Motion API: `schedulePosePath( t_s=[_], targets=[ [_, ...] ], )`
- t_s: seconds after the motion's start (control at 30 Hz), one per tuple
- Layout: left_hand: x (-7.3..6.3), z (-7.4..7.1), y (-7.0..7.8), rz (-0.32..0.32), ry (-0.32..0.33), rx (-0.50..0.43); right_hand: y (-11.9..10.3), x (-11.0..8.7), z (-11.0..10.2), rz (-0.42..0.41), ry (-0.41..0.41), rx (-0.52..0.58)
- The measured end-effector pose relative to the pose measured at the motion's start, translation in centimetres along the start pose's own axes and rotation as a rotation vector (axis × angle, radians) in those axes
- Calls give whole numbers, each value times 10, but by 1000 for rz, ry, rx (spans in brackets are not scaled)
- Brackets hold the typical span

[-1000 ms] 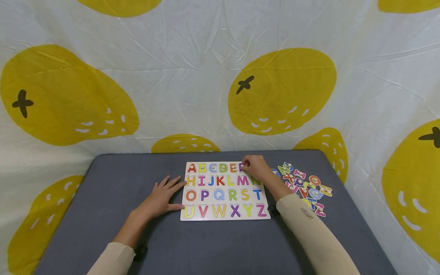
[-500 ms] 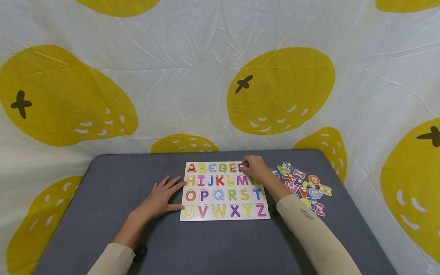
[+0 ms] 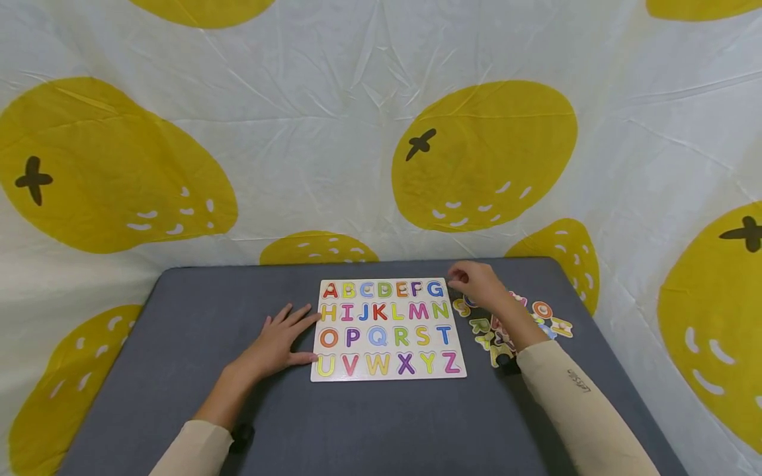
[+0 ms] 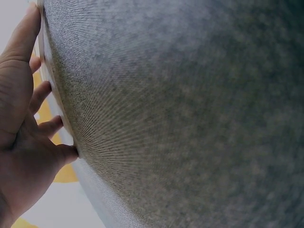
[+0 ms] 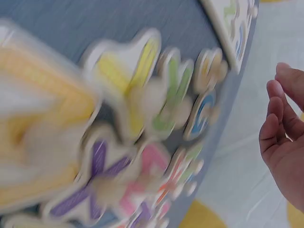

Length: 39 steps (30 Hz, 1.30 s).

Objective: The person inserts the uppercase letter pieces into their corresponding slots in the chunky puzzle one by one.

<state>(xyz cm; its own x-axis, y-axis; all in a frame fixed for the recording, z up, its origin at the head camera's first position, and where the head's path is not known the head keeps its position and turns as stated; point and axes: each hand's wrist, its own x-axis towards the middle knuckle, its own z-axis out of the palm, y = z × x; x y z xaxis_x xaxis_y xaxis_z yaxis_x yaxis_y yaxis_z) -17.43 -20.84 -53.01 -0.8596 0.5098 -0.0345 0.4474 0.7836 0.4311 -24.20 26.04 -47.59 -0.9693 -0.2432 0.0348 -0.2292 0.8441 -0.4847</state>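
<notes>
A wooden alphabet puzzle board lies flat, its letters in four-sided rows from A to Z. Knobs stand on the A to F pieces in the top row, the purple F piece among them. My left hand spreads its fingers, with thumb and fingertips touching the board's left edge. Past the board's top right corner, my right hand hovers by the loose pile of letter pieces. In the right wrist view its fingers are loosely bent with nothing between them. A yellow Y piece and a purple X piece show there, blurred.
The grey table ends just behind the board. Behind it hangs a white curtain with yellow fruit shapes. My right forearm covers part of the letter pile.
My right hand has let go of the F piece in the top row and moved right toward the pile. The left hand stays at the board's edge.
</notes>
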Motion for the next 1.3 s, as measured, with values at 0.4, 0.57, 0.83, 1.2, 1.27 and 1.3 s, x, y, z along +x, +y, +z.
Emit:
schedulePosePath(
  t_s=[0.4, 0.57, 0.83, 1.2, 1.27, 1.3],
  targets=[
    [0, -1, -1, 3, 4, 10, 45, -21, -6, 17, -62, 1],
    [0, 2, -1, -3, -6, 5, 49, -25, -4, 5, -101, -56],
    [0, 4, 0, 2, 0, -2, 50, -28, 0, 40, -115, -86],
    [0, 4, 1, -6, 0, 8, 41, -25, -4, -20, -50, -73],
    [0, 3, 1, -5, 2, 7, 37, -23, -4, -23, -46, -66],
    [0, 3, 1, -6, 3, 6, 35, -21, -4, -23, -45, -63]
  ],
)
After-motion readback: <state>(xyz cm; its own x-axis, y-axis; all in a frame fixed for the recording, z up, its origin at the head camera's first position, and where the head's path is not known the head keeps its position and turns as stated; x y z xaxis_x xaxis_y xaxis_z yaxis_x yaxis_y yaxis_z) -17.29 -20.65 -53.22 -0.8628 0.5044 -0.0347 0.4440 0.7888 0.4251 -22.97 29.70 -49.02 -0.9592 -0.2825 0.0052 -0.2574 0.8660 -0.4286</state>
